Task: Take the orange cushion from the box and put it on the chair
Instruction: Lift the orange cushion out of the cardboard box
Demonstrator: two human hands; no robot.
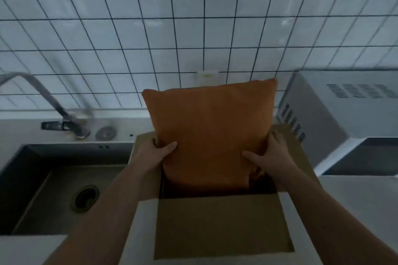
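A: How do you think the orange cushion (210,133) will handle?

B: I judge it soft and light. It bends a little where it is pressed, so the lower sides are a good place to hold it, one hand on each.

A: And the hands, from the left?

B: The left hand (160,150) is closed on the lower left edge, thumb in front. The cushion stands upright, its bottom part in the open box (219,224) on the counter beside the sink (41,183). The right hand (270,157) is gripping the lower right edge. Both forearms reach forward over the box. I see no chair.
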